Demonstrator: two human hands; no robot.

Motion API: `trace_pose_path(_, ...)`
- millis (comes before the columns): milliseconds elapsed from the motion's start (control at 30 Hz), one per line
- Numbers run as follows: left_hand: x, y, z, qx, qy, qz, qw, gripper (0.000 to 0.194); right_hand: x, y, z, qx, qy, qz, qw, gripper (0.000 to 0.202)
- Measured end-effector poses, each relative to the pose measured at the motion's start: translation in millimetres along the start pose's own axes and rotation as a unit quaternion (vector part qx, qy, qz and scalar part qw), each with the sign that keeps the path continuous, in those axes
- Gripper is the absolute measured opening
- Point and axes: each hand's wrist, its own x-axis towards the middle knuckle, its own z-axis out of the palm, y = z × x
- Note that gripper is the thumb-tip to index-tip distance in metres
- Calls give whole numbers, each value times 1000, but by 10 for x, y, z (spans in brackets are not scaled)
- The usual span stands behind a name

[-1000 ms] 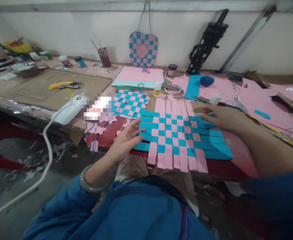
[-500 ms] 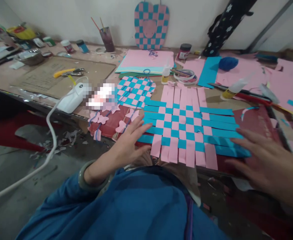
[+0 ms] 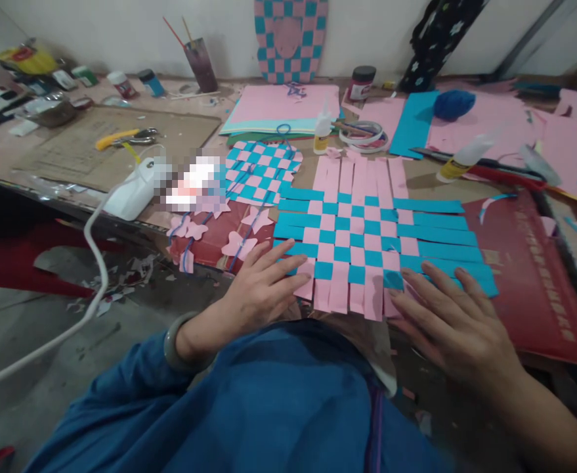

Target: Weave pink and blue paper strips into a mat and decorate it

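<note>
In front of me lies a woven mat of pink and blue paper strips (image 3: pixel 343 238), checkered in the middle with loose strip ends on its sides. My left hand (image 3: pixel 256 286) is open, its fingers spread over the mat's lower left corner. Across the lower right part rests my right hand (image 3: pixel 453 312), also open, fingertips on the blue and pink strips. Under the mat is a red book or folder (image 3: pixel 529 276). Behind it to the left is a finished-edged checkered paper piece (image 3: pixel 263 172) with blue yarn and pink paper stars (image 3: pixel 257 220) hanging toward the front.
A white glue gun (image 3: pixel 138 187) with a cord lies at the left, near a yellow cutter (image 3: pixel 115 139). Glue bottles (image 3: pixel 322 135), tape rolls (image 3: pixel 363 136), a blue yarn ball (image 3: pixel 454 105) and red-handled scissors (image 3: pixel 507 179) sit behind the mat. Stacked coloured paper (image 3: pixel 285 105) lies near the wall.
My right hand has moved left from beyond the mat's right edge onto its lower right part. My left hand has shifted slightly right and down. The view has tilted a little.
</note>
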Motion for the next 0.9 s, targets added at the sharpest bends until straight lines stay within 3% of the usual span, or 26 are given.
trace_pose_path(133,82,-10,-18,-10,35,3,999,21,89,-59,1,22,4,-8,1000,32)
trace_pose_path(433,233,-13,-67,-79,68,-65,992,13,242,-84,-19,82,21,-18,996,24)
trace_pose_path(667,248,-35,-112,-68,57,-74,993,16,402,-92,-79,90,59,78,991,26)
trace_pose_path(767,195,-39,-95,-67,55,-54,995,14,400,-130,-57,102,57,72,991,25)
trace_pose_path(900,110,-49,-88,-69,43,-10,997,38,280,-87,-17,115,35,17,993,20)
